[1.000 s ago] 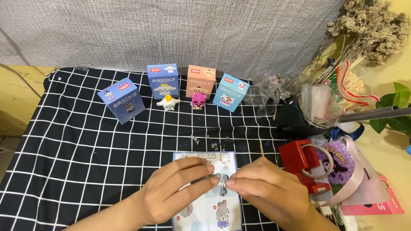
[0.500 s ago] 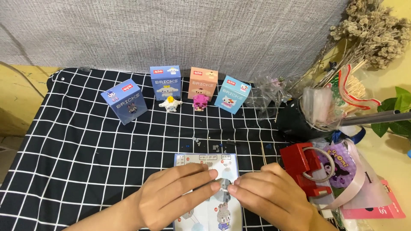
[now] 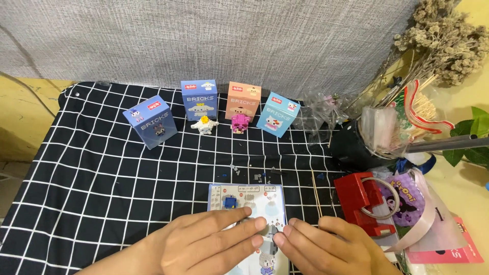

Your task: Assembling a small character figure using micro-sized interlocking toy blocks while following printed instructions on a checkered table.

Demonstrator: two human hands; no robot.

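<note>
Both grips pinch a tiny grey brick piece btwn left hand & right hand over instruction sheet.

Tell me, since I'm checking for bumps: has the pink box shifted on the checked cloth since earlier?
No. The pink box keeps its place between the blue box and light-blue box; only the camera moved.

Soft, even indoor light, faint shadows, sharp focus, no glare.
</note>
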